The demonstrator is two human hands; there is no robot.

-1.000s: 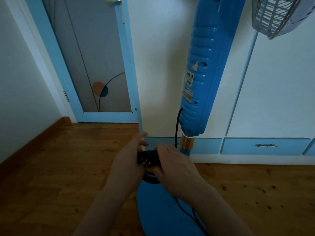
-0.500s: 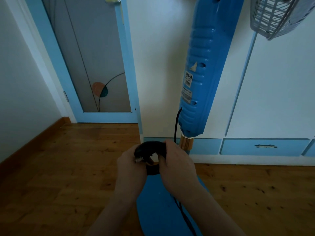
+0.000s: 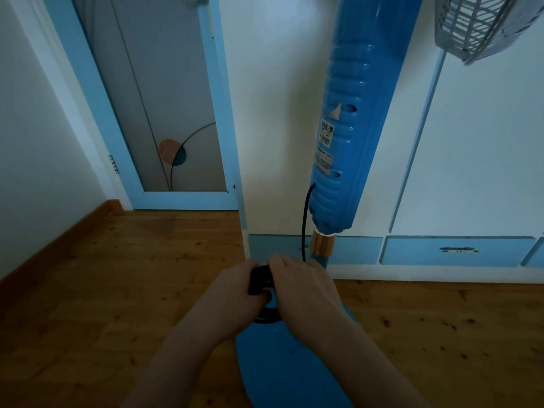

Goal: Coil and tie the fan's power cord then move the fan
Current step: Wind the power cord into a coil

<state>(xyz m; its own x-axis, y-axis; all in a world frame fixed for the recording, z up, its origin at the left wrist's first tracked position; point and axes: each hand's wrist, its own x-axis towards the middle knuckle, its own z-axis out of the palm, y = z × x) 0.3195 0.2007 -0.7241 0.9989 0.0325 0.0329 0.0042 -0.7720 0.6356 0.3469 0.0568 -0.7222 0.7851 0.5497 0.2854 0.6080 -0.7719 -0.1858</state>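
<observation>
L hand + R hand gripping cord bundle | over fan base | floor left open

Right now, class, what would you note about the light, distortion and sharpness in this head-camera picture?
Head view: dim, bluish light, no glare; wide-angle bending bows the door frame and the fan column; both hands look dark and soft-edged, and the black cord between them is hard to resolve; the fan grille is cropped at the top right.

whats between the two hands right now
In the head view, the black plug and bundled power cord sit between the left hand and right hand, over the fan base.
</observation>
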